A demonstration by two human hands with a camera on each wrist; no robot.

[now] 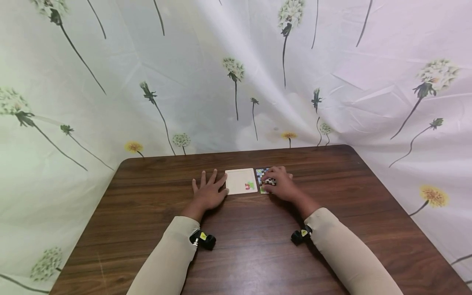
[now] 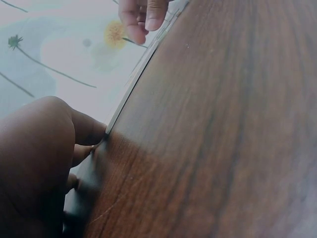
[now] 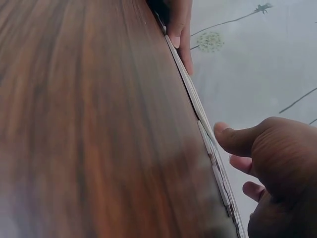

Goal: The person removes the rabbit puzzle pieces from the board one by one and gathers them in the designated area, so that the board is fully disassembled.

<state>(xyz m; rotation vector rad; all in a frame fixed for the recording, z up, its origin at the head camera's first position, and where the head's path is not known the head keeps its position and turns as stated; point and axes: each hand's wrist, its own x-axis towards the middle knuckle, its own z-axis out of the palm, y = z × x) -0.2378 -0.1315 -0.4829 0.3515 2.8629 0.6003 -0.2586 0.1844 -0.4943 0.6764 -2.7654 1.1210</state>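
A pale wooden puzzle board (image 1: 237,179) lies flat near the far side of the table, with a small pink-and-green puzzle section (image 1: 250,185) in its lower right corner. My left hand (image 1: 209,194) rests on the table with fingers spread, its thumb side touching the board's left edge. Just right of the board are several colourful jigsaw pieces (image 1: 261,175), laid close together. Over them is my right hand (image 1: 282,184), fingers loosely bent, covering part of them. In the right wrist view the thumb (image 3: 233,139) is close to the thin edge of the pieces; nothing shows pinched.
The dark wood-grain table (image 1: 243,246) reaches back to a floral cloth (image 1: 206,102) hanging behind and at both sides. Black wrist cameras are strapped on both forearms, the left one (image 1: 206,241) and the right one (image 1: 299,236).
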